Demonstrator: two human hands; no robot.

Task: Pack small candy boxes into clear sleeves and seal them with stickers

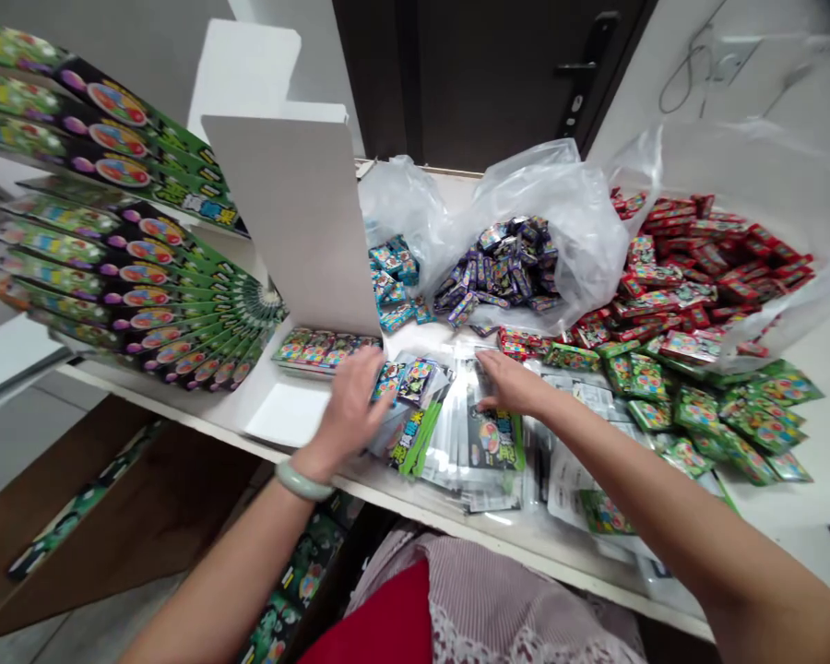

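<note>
Head view, moving left to right: well left of the left hand (346, 406), green printed display boxes (131, 277) fan out in stacked rows. A white card panel (290, 221) stands just ahead of that hand, hiding part of the tabletop behind it. The left hand is open, palm down, its fingers spread over a heap of small printed sachets (449, 443), with no clear grip on any one; a pale green bangle (302, 480) circles its wrist. The right hand (515, 385) lies open on the same heap, unclenched, its fingertips (482, 402) touching the clear-fronted sachets. Ahead of both hands, blue packets (391, 267) and purple packets (498, 263) sit among loose plastic bags (546, 212). To the right of the right hand spread red packets (705, 258) and green packets (719, 415), all on a white table (802, 516).
</note>
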